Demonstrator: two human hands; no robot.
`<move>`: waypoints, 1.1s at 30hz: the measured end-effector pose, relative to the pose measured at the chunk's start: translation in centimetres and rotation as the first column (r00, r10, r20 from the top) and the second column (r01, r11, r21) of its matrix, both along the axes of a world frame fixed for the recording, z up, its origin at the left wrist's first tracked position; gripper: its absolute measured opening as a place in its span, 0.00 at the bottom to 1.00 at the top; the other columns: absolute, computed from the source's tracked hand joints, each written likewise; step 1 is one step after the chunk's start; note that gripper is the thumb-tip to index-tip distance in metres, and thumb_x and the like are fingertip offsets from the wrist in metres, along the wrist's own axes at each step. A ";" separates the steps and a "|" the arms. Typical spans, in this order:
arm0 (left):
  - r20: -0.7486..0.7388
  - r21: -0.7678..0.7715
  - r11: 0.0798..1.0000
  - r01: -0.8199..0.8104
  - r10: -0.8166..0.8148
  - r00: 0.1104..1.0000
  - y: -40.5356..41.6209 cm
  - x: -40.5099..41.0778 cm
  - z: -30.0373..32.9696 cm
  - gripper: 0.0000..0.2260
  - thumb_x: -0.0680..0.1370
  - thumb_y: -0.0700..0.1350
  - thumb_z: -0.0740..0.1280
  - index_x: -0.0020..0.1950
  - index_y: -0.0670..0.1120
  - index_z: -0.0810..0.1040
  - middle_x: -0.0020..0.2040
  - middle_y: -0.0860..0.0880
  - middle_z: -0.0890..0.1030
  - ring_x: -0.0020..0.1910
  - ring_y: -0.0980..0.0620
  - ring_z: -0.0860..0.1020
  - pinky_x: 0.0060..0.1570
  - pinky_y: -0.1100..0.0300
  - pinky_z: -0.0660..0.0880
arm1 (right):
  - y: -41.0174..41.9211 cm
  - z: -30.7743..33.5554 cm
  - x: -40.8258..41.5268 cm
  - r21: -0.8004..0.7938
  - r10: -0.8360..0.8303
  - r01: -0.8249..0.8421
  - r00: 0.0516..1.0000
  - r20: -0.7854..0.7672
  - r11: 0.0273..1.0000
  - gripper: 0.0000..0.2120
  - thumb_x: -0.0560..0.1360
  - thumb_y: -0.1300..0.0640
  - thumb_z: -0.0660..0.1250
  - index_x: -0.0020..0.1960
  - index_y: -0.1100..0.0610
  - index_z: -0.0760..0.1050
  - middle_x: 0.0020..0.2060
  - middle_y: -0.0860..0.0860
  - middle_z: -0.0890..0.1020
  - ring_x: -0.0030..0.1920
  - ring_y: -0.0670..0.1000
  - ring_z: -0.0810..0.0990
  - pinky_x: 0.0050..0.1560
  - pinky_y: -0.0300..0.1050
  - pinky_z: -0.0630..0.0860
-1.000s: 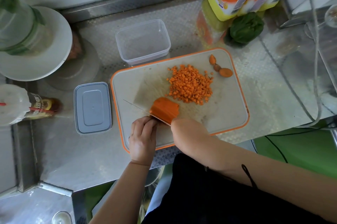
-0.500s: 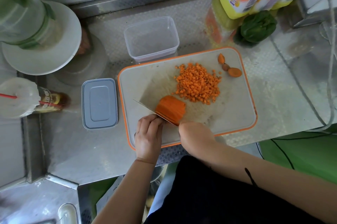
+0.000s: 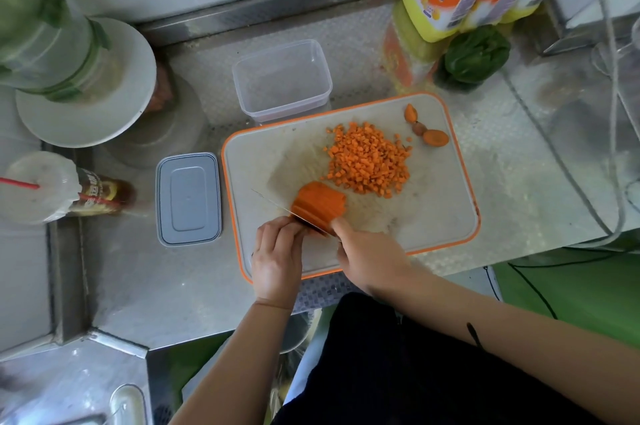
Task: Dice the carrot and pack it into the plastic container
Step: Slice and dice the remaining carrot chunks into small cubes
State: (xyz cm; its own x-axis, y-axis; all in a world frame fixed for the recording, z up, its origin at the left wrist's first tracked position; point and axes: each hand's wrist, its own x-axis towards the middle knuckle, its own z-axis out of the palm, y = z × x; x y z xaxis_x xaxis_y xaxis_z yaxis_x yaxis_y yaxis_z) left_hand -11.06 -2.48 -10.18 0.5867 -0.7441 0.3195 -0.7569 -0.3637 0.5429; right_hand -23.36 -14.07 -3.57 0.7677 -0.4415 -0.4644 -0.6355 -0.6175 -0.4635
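Head view: ridged orange carrot chunk, thin steel blade.

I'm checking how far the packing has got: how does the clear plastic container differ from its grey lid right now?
The plastic container stands open and empty just beyond the cutting board; the lid lies flat on the counter to the board's left, apart from it. The container is see-through with tall walls; the lid is opaque grey and shallow. Both are rounded rectangles, and neither hand touches them.
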 end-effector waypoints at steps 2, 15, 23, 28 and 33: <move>-0.001 0.002 1.000 -0.001 0.001 1.000 0.0 -0.1 0.1 0.07 0.78 0.39 0.66 0.46 0.40 0.83 0.47 0.44 0.81 0.48 0.47 0.75 0.55 0.68 0.68 | -0.1 0.1 -0.1 -0.003 -0.020 0.020 1.000 0.008 1.000 0.14 0.78 0.59 0.57 0.64 0.53 0.64 0.28 0.49 0.70 0.31 0.58 0.76 0.30 0.49 0.69; -0.030 -0.004 1.000 0.011 -0.011 1.000 0.3 0.6 0.4 0.07 0.76 0.37 0.66 0.46 0.38 0.83 0.46 0.43 0.82 0.47 0.47 0.75 0.53 0.67 0.68 | 0.1 1.4 -0.7 -0.091 0.051 -0.055 0.997 -0.053 0.994 0.09 0.81 0.56 0.55 0.49 0.59 0.72 0.30 0.50 0.68 0.34 0.57 0.74 0.28 0.45 0.61; -0.026 -0.015 0.999 0.029 -0.029 0.999 0.4 0.8 0.2 0.04 0.74 0.34 0.69 0.47 0.38 0.83 0.45 0.42 0.81 0.46 0.46 0.75 0.50 0.62 0.70 | 0.7 2.9 -0.6 -0.106 0.053 -0.067 0.990 -0.132 0.992 0.03 0.78 0.62 0.58 0.46 0.56 0.67 0.27 0.48 0.62 0.25 0.49 0.60 0.25 0.43 0.51; -0.043 -0.030 0.999 0.046 -0.047 0.998 0.5 0.9 0.1 0.04 0.74 0.33 0.70 0.48 0.38 0.83 0.47 0.43 0.81 0.47 0.46 0.76 0.54 0.66 0.69 | 0.7 3.3 0.6 -0.079 0.055 -0.071 0.982 -0.180 0.994 0.05 0.77 0.65 0.57 0.49 0.59 0.70 0.29 0.50 0.64 0.30 0.54 0.67 0.26 0.43 0.55; -0.045 -0.008 1.000 0.028 -0.028 0.999 0.4 1.0 0.1 0.06 0.71 0.30 0.71 0.46 0.37 0.84 0.46 0.42 0.82 0.48 0.48 0.75 0.57 0.72 0.65 | 0.6 3.2 2.0 -0.052 0.043 -0.055 0.977 -0.208 0.997 0.07 0.74 0.69 0.58 0.49 0.61 0.70 0.28 0.51 0.62 0.35 0.56 0.70 0.26 0.42 0.59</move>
State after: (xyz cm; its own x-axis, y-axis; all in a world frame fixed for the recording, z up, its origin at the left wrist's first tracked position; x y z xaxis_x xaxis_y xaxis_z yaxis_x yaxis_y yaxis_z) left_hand -10.10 -2.12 -10.05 0.5795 -0.7580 0.2993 -0.7417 -0.3383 0.5792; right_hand -21.38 -13.46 -0.39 0.6795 -0.4360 -0.5900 -0.6819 -0.6721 -0.2887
